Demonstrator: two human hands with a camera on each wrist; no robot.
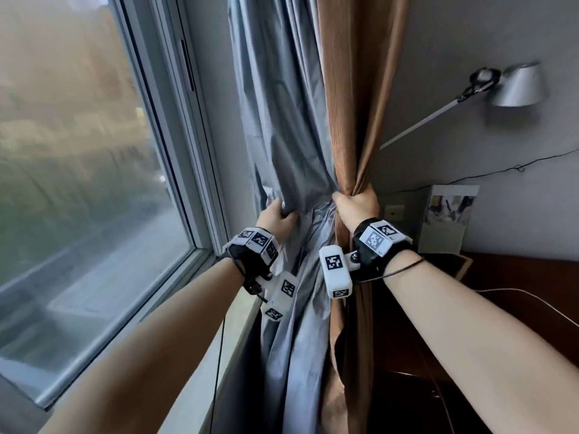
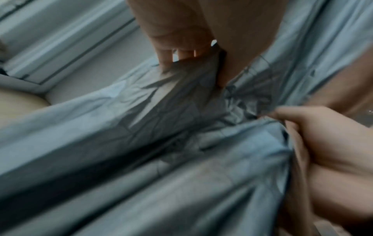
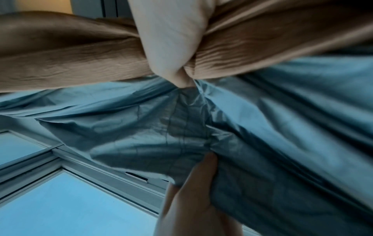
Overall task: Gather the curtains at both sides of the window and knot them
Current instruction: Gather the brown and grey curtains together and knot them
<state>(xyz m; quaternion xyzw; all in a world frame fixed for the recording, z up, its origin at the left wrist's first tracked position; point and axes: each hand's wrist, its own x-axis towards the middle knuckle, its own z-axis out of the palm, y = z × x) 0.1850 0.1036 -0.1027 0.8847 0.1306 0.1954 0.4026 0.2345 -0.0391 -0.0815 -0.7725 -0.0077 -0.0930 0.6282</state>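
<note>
A grey-blue lining curtain (image 1: 282,120) and a brown curtain (image 1: 360,104) hang side by side right of the window (image 1: 78,151). My right hand (image 1: 355,205) grips the bunched brown curtain together with the lining's right edge at waist height. My left hand (image 1: 277,214) grips the lining's left folds beside it. In the left wrist view my left hand (image 2: 191,52) pinches the grey-blue cloth (image 2: 141,135), with my right hand (image 2: 333,143) at the lower right. In the right wrist view my right hand (image 3: 173,47) wraps the brown cloth (image 3: 70,55) above the lining (image 3: 262,119).
A silver wall lamp (image 1: 517,86) on a thin arm sticks out at the right. Below it a dark wooden desk (image 1: 517,277) carries a standing card (image 1: 445,214) and cables. The window sill (image 1: 238,324) runs along the lower left.
</note>
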